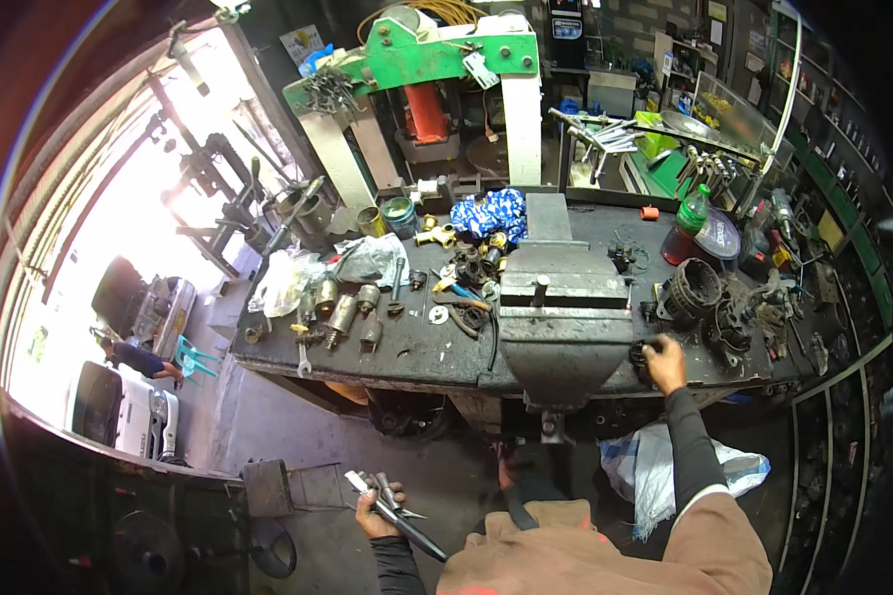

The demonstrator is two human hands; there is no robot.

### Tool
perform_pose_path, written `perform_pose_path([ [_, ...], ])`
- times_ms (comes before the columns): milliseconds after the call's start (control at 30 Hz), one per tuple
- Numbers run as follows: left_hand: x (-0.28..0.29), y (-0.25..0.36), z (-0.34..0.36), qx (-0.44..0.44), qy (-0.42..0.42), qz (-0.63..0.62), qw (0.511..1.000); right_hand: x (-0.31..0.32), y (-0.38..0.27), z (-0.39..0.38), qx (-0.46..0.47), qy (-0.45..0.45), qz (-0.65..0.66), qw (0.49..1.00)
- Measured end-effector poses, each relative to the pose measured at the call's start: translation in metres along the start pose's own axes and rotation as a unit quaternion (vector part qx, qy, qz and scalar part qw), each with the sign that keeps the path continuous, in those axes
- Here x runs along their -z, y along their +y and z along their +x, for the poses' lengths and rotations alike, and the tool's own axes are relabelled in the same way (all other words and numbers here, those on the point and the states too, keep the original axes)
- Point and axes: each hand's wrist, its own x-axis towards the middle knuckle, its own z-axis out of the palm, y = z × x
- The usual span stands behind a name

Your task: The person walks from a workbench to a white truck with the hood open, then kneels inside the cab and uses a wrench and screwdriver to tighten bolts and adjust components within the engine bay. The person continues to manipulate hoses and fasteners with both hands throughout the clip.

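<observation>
My left hand (377, 514) hangs low beside my body, below the bench edge, and grips a pair of long-nosed pliers (399, 516) with dark handles, together with a small metal piece near its jaws. My right hand (663, 362) reaches up to the front edge of the greasy workbench (407, 347) and closes around a small black round part (643, 357), just right of the large grey bench vise (564, 307).
The bench holds starter motors, wrenches, pliers, cans, a blue patterned rag (488, 212), a dark alternator housing (693, 290) and a green-capped bottle of red liquid (687, 230). A green-and-white press (417, 69) stands behind. A white bag (655, 466) lies under the bench.
</observation>
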Motion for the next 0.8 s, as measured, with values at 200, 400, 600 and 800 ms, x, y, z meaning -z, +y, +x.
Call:
perform_pose_path([
  [200,-0.026,0.024,0.054,-0.04,0.042,0.025,0.998,-0.045,-0.002,0.08,0.036,-0.027,-0.175,0.984],
  [400,-0.042,0.042,0.093,-0.045,0.067,0.003,0.997,-0.087,0.075,0.121,-0.003,-0.085,-0.135,0.987],
  [600,-0.062,0.049,0.14,-0.03,0.078,0.039,0.996,-0.124,0.138,0.154,-0.062,-0.088,-0.072,0.992],
  [800,-0.095,0.06,0.185,-0.011,0.026,0.016,0.999,-0.012,-0.005,0.12,-0.236,-0.091,0.4,0.881],
])
